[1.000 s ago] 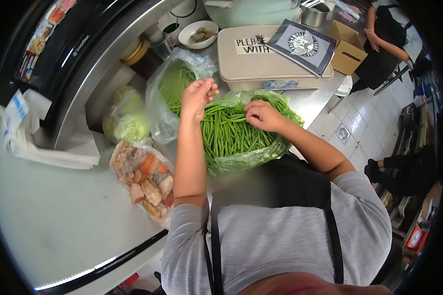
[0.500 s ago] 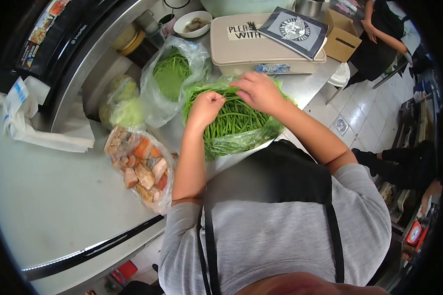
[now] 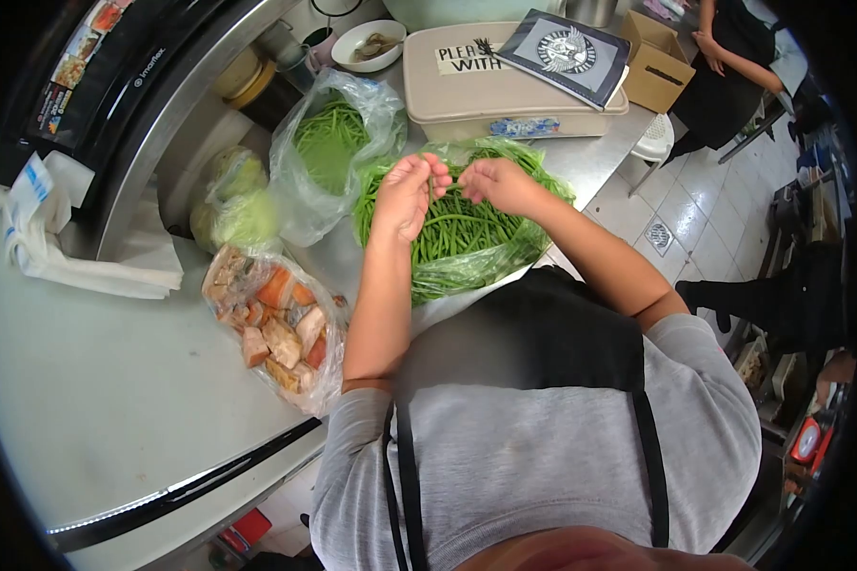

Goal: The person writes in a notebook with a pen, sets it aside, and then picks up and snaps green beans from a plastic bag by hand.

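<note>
your left hand (image 3: pixel 405 195) and right hand (image 3: pixel 495 184) are up together over the open bag of green beans (image 3: pixel 467 249), fingertips nearly meeting. both are curled into a pinch. between them runs a single green bean (image 3: pixel 445 180), one end nipped in each hand, held just above the heap. the bag sits on the steel counter (image 3: pixel 114 400) right in front of your apron, its plastic slumped down around the pile. just beyond your left hand, a second clear bag (image 3: pixel 338 133) holds more beans, mouth standing open. left of that there's a bag of cabbage (image 3: pixel 233 205). nearer you is a bag of cut chunks (image 3: pixel 276 319), orange and beige, just beside your left forearm. behind the beans sits a beige lidded tub (image 3: pixel 476 95) with a dark booklet (image 3: pixel 564 52) lying on top and a cardboard box (image 3: pixel 659 71) beside it. a small white bowl (image 3: pixel 369 43) is at the back. another person (image 3: pixel 733 67) in a black apron is off at the far end.
</note>
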### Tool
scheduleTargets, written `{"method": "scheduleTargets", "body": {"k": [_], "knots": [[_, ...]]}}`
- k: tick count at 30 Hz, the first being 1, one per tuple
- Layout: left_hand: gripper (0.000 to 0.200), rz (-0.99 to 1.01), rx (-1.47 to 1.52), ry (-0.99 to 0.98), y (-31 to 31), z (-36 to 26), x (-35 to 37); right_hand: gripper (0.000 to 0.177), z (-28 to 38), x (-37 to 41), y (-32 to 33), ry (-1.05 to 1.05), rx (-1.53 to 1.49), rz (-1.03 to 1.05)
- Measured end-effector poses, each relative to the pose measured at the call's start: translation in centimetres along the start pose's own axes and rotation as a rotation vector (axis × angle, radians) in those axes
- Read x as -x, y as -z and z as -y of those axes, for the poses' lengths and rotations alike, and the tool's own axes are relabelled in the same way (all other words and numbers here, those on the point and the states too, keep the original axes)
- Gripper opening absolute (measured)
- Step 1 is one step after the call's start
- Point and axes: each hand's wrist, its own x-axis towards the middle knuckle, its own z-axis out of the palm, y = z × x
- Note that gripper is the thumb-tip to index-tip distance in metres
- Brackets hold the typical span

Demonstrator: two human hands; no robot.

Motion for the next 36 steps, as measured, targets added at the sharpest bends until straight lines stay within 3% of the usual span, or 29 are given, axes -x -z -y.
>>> {"method": "scheduleTargets", "body": {"k": [6, 12, 16, 18, 22, 25, 27, 28, 30, 31, 32, 34, 36], "knots": [[0.007, -0.018, 0.299, -0.127, -1.1, 0.4, -0.8, 0.021, 2.3, 1.1, -1.2, -0.193, -0.172, 0.108], [0.007, 0.016, 0.230, -0.218, -1.6, 1.4, -0.9, 0.016, 2.0, 0.3, -0.7, -0.275, -0.388, 0.186], [0.007, -0.063, 0.153, -0.310, -2.1, 1.6, -1.0, 0.015, 2.2, 0.5, -0.4, -0.322, -0.565, 0.193], [0.007, -0.093, 0.134, -0.377, -2.4, 1.8, -1.3, 0.015, 1.9, 0.4, -0.4, -0.235, -0.457, 0.124], [0.006, -0.093, 0.269, -0.266, -2.8, 1.4, -1.2, 0.014, 2.2, 0.2, -0.2, 0.081, -0.231, -0.095], [0.005, -0.105, 0.421, -0.117, -1.7, 1.9, -1.5, 0.017, 3.5, 1.1, -0.2, 0.263, -0.474, 0.055], [0.006, -0.209, 0.441, -0.069, -1.2, 2.2, -1.5, 0.019, 3.5, 1.1, 1.0, 0.135, -0.396, 0.130], [0.007, -0.162, 0.205, -0.030, -0.8, 2.4, -1.4, 0.021, 3.3, 1.3, 1.5, 0.072, -0.358, 0.167], [0.009, -0.064, -0.265, 0.053, -0.1, 2.8, -0.8, 0.025, 2.3, 2.2, 2.1, 0.085, 0.509, 0.103], [0.014, -0.074, -0.724, -0.144, -0.7, 3.6, -0.7, 0.027, 1.8, 2.5, 2.2, 0.088, 0.944, 0.067], [0.018, -0.016, -1.053, -0.070, -0.4, 3.6, -0.2, 0.026, 1.4, 3.1, 1.9, 0.022, 1.004, 0.117], [0.025, 0.053, -1.447, -0.136, 0.5, 5.0, 0.1, 0.026, 0.5, 4.1, 1.2, -0.109, 1.122, 0.219], [0.025, 0.059, -1.624, -0.198, 0.4, 5.3, 0.4, 0.023, -1.8, 3.9, 0.9, 0.014, 1.159, 0.138]]}}
